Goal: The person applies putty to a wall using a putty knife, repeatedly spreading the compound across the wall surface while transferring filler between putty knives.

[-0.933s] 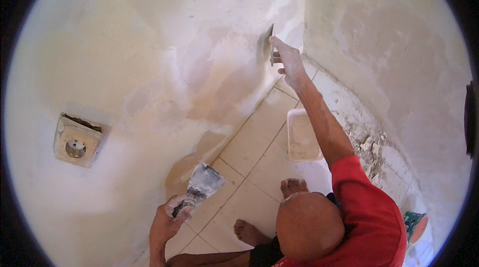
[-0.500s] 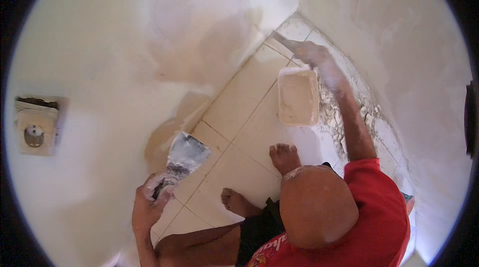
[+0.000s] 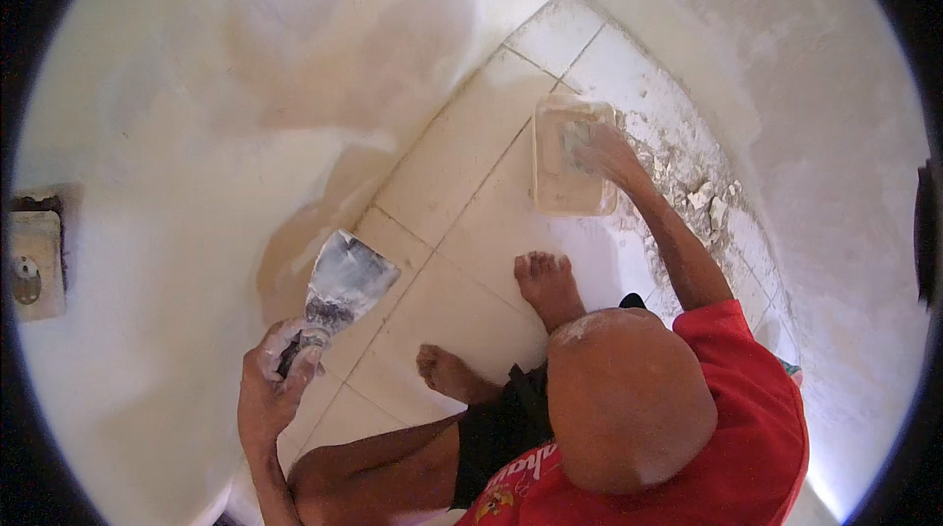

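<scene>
- Two hands busy, both w/ plastering gear; landmark = plaster tub (image 3: 573, 158), pale rectangular, sitting on floor tiles (image 3: 462, 172) close to the room corner.
- Right hand (image 3: 604, 151) is down in the tub at its far-right side, fingers curled round a small scraper (image 3: 573, 138) whose blade dips into the mix. Grip looks closed on the handle, tho fingertips partly hidden.
- Left hand (image 3: 275, 379) well away from tub, toward the near-left, fist clenched on the handle of a wide putty knife (image 3: 339, 280); blade points up toward the wall (image 3: 196, 113), smeared grey-white.
- Doing it well, IMO: scoop a modest lump only, draw scraper against the tub's inner wall so excess drops back in, not on tiles.
- Keep wide knife level & blade-up while loading, else old filler slides off.
- Bring the two blades together over or just beside tub, so drips land inside.
- Rubble (image 3: 688, 182) lies just right of tub along the wall foot; keep scraper clear, grit in mix = scratches in finish.
- Bare feet (image 3: 545, 280) near tub on its near side; watch balance when leaning.
- Wall socket (image 3: 34, 266) far left of tub, no filler near it.
</scene>
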`<action>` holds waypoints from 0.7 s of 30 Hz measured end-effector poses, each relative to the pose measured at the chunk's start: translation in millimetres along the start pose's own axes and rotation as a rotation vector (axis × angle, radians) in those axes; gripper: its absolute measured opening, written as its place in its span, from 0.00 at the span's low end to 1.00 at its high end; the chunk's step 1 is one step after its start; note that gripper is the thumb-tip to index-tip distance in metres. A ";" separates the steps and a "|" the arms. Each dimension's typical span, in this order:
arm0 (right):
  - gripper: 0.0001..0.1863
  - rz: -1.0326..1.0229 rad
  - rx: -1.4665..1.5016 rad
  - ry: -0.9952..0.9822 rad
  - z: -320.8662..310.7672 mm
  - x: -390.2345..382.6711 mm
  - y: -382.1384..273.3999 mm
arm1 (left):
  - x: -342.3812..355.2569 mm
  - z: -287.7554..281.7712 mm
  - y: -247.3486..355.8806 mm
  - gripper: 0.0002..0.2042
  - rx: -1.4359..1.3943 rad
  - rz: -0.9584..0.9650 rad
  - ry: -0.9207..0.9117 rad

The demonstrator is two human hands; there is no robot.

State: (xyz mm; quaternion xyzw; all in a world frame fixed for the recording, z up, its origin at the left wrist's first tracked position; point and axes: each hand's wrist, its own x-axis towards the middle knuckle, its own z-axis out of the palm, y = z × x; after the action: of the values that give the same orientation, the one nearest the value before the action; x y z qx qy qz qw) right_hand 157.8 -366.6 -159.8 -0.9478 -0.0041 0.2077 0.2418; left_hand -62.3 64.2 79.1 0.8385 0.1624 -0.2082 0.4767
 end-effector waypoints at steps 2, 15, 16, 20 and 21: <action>0.20 -0.053 0.016 0.067 18.7 19.2 26.2 | 0.5 1.8 3.2 0.15 -0.002 0.005 -0.008; 0.18 -0.243 0.264 0.007 36.5 12.6 18.2 | -0.6 -1.6 1.5 0.13 0.097 -0.005 0.026; 0.18 -0.244 0.263 0.005 37.1 8.9 18.0 | -0.3 -1.6 0.3 0.14 0.100 0.033 0.014; 0.18 -0.216 0.401 -0.043 35.0 1.1 16.6 | -0.9 -1.7 0.6 0.14 0.098 -0.007 0.025; 0.19 -0.145 0.480 -0.111 33.3 0.9 16.0 | 0.1 -2.4 -1.7 0.15 0.092 0.008 0.007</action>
State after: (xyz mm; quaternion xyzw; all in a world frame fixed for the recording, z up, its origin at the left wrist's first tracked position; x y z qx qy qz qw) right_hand 144.0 -365.4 -194.0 -0.8476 -0.0361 0.2366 0.4735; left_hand -62.5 67.1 78.9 0.8608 0.1512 -0.2106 0.4380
